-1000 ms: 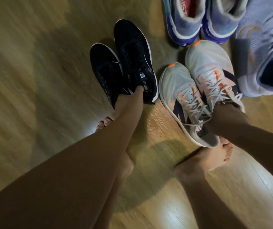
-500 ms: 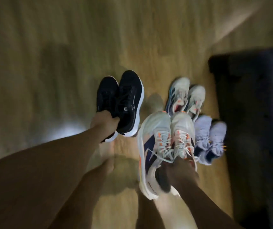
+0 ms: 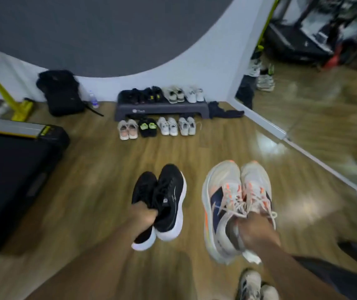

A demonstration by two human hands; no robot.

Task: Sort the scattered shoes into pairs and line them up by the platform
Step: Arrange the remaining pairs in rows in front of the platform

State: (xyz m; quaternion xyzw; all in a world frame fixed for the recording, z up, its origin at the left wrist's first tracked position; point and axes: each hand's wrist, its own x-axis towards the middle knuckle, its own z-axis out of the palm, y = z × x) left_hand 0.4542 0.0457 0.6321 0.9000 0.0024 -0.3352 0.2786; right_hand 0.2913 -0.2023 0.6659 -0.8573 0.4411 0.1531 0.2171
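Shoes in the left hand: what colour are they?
The shoes are black with white soles, clearest in the head view.

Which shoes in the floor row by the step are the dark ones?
The second pair from the left: black with green patches. The other three pairs are pale.

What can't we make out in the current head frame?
Head view only:
- Left hand fingertips: hidden inside the black pair.
- Right hand fingertips: hidden inside the white-orange pair.
- Dark shoes on the platform: too small and blurred to count.
- Grey shoes at the bottom edge: cut off by the frame.
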